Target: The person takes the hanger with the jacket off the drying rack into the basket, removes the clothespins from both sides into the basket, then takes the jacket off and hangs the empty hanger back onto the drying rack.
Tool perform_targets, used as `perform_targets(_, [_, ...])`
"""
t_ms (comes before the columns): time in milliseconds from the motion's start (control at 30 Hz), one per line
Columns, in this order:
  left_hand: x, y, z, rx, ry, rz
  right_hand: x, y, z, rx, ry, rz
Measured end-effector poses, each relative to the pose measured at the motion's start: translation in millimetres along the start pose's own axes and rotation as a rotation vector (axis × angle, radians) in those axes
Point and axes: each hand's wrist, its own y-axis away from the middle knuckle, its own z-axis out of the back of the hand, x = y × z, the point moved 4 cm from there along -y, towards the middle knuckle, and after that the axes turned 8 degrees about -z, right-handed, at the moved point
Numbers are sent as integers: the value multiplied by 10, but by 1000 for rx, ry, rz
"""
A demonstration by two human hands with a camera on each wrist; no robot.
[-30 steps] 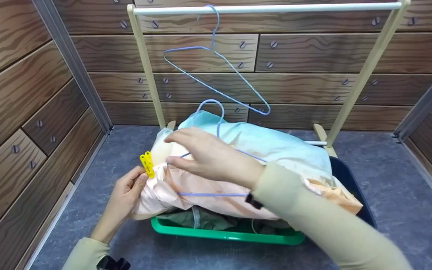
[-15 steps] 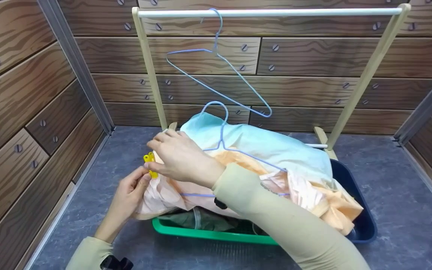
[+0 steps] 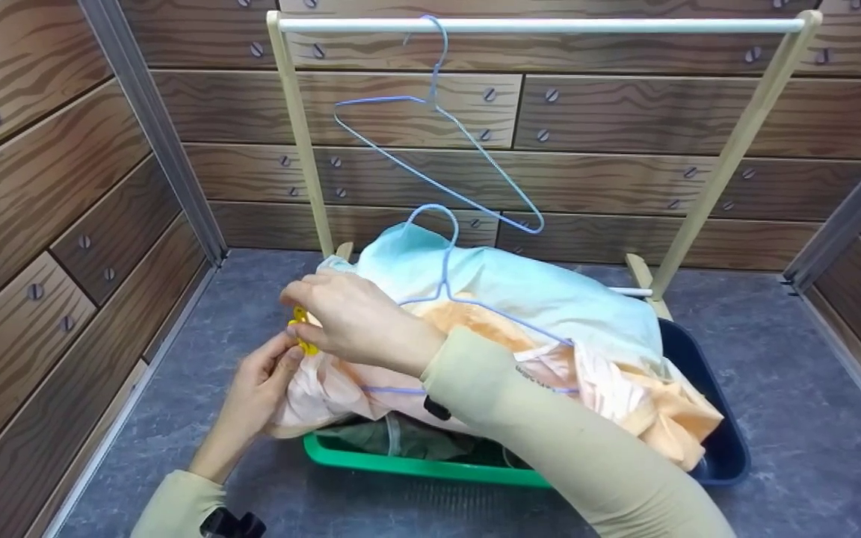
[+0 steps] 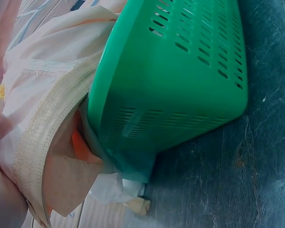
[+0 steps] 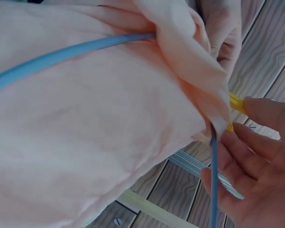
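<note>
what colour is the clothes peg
The clothes peg is yellow; it shows best in the head view, though partly covered.

2 sleeves are worn, both in a pale, yellowish beige: the left sleeve and the right sleeve. Each is ended at the wrist, so that the left hand and the right hand are left bare. The right sleeve is fitted closely and is creased into fine folds along its lower part. Small dark marks, too small to be read, are seen at its upper edge. Black devices are worn at both wrists, the left device being shown with rounded lumps, the right device only in part.
</note>
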Motion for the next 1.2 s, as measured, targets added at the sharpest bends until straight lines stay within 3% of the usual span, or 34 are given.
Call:
perform_targets(167, [4,13,2,5,0,10,35,7,11,-4,-35,37])
perform_targets(367, [-7,7,-14,8,5,-22,44,24,14,-28,-30,82])
perform_targets(833, [19,30,-24,16,67,20,90,131,54,-242,-47,198])
perform_targets(1000, [3,31,-18,7,26,-13,112,173,128,-293,-69,226])
perform_targets(1200, [-20,20,-24,-1,49,-62,85,285,240,-342,-113,250])
